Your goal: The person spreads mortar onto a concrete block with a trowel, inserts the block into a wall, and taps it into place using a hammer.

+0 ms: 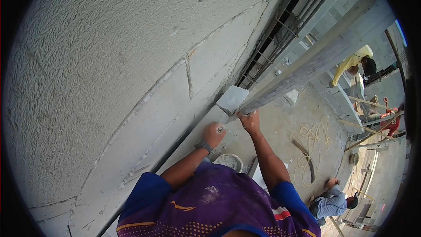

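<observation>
My left hand [213,135], with a dark watch on its wrist, is closed just above the top of a low grey block ledge [193,137]. Something small and grey shows at its fingers, too small to name. My right hand [250,121] grips the near lower end of a long grey board [313,57], which slants away to the upper right. A pale block [232,99] sits on the ledge close to both hands. Below them, partly hidden by my shirt, stands a round bucket [228,161] with grey mortar-like material inside.
A rough plastered block wall [109,70] fills the left side. Steel reinforcing bars [285,27] stand in a gap beyond it. A yellowish hose [310,134] lies coiled on the floor. Several people work at the right, one in a yellow top [351,63], among wooden props.
</observation>
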Tool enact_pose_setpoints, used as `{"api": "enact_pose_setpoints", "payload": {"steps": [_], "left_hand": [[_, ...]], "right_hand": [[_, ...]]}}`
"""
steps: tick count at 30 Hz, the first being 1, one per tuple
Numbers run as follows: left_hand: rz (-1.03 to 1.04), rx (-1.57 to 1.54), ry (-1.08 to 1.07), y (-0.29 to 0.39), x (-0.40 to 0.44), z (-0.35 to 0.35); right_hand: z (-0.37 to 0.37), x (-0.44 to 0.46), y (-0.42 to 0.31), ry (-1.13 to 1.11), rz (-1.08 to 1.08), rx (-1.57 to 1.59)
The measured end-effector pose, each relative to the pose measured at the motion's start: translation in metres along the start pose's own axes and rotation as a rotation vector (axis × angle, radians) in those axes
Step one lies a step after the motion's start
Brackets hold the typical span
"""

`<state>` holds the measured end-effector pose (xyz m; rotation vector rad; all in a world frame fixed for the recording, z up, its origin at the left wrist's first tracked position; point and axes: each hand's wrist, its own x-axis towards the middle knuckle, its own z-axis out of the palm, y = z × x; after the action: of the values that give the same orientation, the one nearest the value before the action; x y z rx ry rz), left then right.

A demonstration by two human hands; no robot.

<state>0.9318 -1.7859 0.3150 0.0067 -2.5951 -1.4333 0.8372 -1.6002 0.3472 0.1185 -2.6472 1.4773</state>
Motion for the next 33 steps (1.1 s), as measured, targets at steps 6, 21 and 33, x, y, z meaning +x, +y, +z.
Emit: {"api": "enact_pose_setpoints", "payload": {"steps": [6,21,33], "left_hand": [[0.045,-0.066,0.048,0.040,0.005,-0.030],[0.148,-0.036,0.098,0.123,0.019,-0.099],[0.029,0.199,-0.012,0.124,-0.044,-0.137]], "right_hand": [[-0.026,0.006,-0.037,-0.020,-0.051,-0.016],[-0.070,0.009,-0.110,0.108,-0.191,-0.149],[-0.074,0.005,-0.111,0.081,-0.123,-0.179]]}}
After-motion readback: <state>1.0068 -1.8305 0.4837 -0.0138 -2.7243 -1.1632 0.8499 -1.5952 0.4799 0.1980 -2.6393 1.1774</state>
